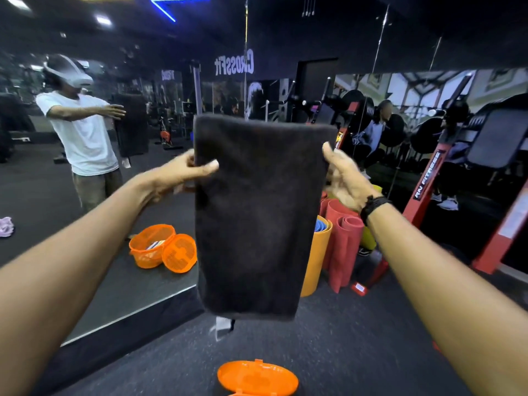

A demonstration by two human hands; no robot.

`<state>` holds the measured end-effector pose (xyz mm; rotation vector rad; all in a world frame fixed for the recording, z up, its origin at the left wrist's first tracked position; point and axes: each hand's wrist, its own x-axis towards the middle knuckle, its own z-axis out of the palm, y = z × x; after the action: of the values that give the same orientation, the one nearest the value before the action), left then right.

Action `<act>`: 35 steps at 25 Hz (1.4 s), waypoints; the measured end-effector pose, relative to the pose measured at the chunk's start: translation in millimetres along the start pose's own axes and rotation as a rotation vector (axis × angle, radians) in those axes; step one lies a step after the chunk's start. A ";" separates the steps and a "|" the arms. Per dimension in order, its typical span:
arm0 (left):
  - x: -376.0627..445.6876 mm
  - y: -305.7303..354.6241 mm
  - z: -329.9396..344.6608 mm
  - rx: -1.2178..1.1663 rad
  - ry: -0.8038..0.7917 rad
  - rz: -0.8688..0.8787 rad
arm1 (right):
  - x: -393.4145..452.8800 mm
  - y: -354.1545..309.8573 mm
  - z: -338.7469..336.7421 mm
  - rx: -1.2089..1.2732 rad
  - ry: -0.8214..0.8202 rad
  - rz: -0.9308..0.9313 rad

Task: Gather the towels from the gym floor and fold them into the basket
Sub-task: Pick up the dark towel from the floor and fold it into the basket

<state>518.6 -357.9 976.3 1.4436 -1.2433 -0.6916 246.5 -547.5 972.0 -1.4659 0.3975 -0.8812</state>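
Note:
A dark grey towel (257, 212) hangs folded in front of me at chest height, with a white label dangling below its lower edge. My left hand (183, 172) pinches its left edge near the top, thumb across the front. On the other side my right hand (341, 178) holds the right edge with its fingers behind the cloth. Directly below, at the bottom of the frame, lies the orange basket's open lid (257, 378); the basket body itself is hidden. The wall mirror shows the orange basket's reflection (151, 245) with its lid open.
A large wall mirror (85, 281) stands ahead on the left and reflects a person in a white shirt. Rolled orange and red mats (340, 247) lean upright at the right. Red gym machine frames (428, 184) stand farther right. A pale pink cloth (6, 226) shows in the mirror at the far left.

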 end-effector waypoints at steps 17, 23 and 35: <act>-26.9 -81.1 21.2 -0.120 0.049 -0.288 | -18.5 84.8 4.6 -0.120 -0.027 0.178; -16.8 -80.4 23.8 -0.184 0.313 -0.184 | -10.9 79.4 6.2 -0.231 0.126 0.081; -22.1 -79.8 7.3 0.120 0.154 -0.018 | -16.8 68.3 -4.1 -0.400 -0.134 -0.009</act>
<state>531.4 -347.7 894.8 1.5771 -1.1694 -0.5142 251.2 -546.7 901.8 -1.8840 0.4858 -0.7312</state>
